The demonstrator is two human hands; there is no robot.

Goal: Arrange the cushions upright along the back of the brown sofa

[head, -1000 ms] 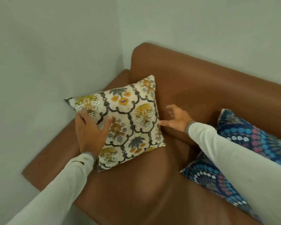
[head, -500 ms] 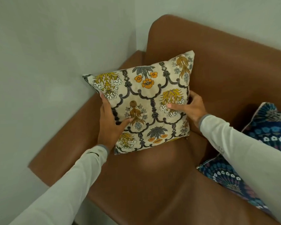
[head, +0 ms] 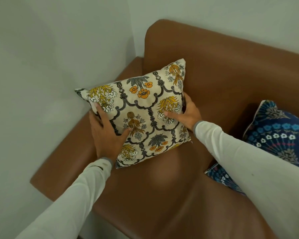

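- Fingers (head: 100,111) of the left hand (head: 107,133) lie spread over the left edge of the floral cushion (head: 141,114), thumb pressed onto its printed face, grasping that side.
- Right hand (head: 186,114) clasps the opposite edge: thumb on the front, the other fingers curled behind where they are hidden, so how far they wrap I cannot tell.
- Cushion stands tilted back in the corner of the brown sofa (head: 214,80), its lower edge on the seat and its top right corner against the backrest; its top left corner pokes out over the armrest (head: 67,152) towards the side wall (head: 41,57).
- Small metal zip pull shows at the cushion's lower right corner.
- Open seat lies in front of the cushion and to its right, up to the blue patterned cushion (head: 280,133), which lies partly under the right sleeve (head: 248,161) and well apart from the floral one.
- No readable writing appears on either cushion.
- Sofa is smooth brown leather-like material with a soft sheen, set into a corner of pale, plain walls.
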